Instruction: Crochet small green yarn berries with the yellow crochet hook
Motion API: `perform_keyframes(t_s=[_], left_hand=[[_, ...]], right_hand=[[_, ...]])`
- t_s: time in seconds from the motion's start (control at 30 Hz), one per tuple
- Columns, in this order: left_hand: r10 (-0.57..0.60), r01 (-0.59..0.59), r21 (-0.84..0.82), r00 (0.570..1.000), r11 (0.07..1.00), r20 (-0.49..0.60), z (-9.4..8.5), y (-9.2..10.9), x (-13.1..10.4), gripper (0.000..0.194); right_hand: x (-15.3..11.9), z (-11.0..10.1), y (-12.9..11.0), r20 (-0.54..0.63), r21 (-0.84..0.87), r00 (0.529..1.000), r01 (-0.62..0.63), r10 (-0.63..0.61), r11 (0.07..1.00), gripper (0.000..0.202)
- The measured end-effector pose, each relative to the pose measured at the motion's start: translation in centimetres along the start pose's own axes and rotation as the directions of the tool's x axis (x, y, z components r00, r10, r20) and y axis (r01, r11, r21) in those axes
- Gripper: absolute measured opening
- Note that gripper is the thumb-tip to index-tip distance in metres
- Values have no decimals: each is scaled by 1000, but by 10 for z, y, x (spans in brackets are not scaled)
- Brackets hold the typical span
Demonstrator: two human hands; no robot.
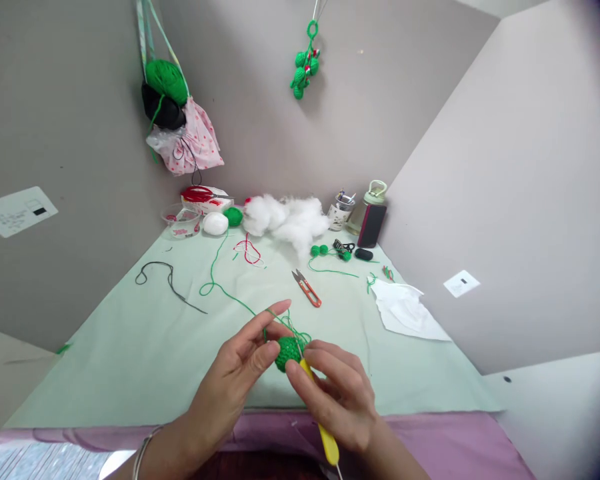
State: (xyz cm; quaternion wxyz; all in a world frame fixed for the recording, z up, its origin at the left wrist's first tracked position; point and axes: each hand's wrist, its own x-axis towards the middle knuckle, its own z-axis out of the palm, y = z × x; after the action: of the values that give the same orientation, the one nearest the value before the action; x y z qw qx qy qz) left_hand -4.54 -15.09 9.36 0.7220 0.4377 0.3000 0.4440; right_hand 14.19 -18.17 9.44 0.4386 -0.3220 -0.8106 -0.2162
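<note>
My left hand [240, 370] pinches a small green crocheted piece [287, 355] between thumb and fingers, its index finger stretched out with the green yarn [237, 301] running over it. In my right hand [337, 390] is a crochet hook with a yellow handle [326, 440], its metal shaft reaching the piece's upper right side. Loose loops of green yarn lie about the hook's tip, and whether a stitch sits on it is too small to tell. The yarn trails back across the table to a green ball [233, 217].
Orange-handled thread snips [307, 289] lie just beyond my hands. White stuffing [290, 220], a white yarn ball [215, 224] and a clear tub [184, 223] stand at the back. Small green balls [319, 251], a bottle [375, 197] and white paper [405, 307] are on the right.
</note>
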Motion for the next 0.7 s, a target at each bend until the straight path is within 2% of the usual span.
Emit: perform_keyframes(t_s=[0.07,0.13,0.3,0.4,0.47,0.57,0.7], left_hand=[[-92,99,-156,994,983,49,1,5,3,56],[-169,190,-239,980,952,105,1,8,6,64],[-222,273,-223,948,936,230,-4,8,9,74],[-224,287,-211,934,934,278,-7,7,10,74],[-212,285,-228,930,931,299,-8,7,11,72],[-190,274,-245,929,930,317,-10,8,12,73],[-174,255,-224,929,941,327,-14,10,13,73]], right_hand=[[-1,-1,0,1,33,1000,9,-9,999,30],[-1,-2,1,1,65,1000,9,-9,998,30],[-2,2,4,-6,90,1000,31,-31,995,28],[-4,8,4,-25,224,998,-58,65,973,39],[-4,13,4,-42,437,977,-169,208,883,39],[-2,15,2,-7,707,897,-307,441,637,29],[2,7,2,102,790,815,-415,571,451,22]])
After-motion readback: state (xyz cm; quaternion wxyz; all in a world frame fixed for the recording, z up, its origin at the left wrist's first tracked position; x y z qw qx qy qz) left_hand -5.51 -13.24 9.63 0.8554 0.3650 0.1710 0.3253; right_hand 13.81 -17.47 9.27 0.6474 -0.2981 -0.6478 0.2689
